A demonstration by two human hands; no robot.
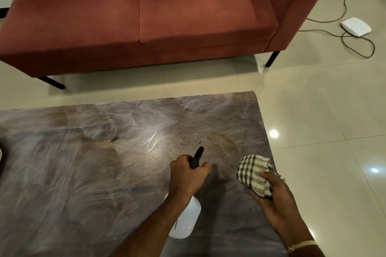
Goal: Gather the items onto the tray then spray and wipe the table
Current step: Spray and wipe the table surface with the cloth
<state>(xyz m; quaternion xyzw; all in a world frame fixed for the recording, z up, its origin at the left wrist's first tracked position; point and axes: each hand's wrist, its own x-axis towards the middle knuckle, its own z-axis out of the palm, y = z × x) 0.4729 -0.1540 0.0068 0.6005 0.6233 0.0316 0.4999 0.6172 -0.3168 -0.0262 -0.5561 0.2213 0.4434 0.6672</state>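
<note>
Spraying the table's far-right patch

Your left hand (188, 173) grips the spray bottle (186, 221), nozzle aimed at droplets on the table (73, 173); your right hand (273, 192) clutches the checked cloth (252, 173) nearby, ready to wipe.

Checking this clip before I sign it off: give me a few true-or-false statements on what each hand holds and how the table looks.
1. The left hand grips the spray bottle. True.
2. The right hand is empty. False: it holds a checked cloth.
3. The bottle's nozzle points at the sofa cushions. False: it aims down at the table.
4. Small dark specks lie on the table ahead of the nozzle. True.
5. A tray of items sits in the table's middle. False: none shows there.
</note>
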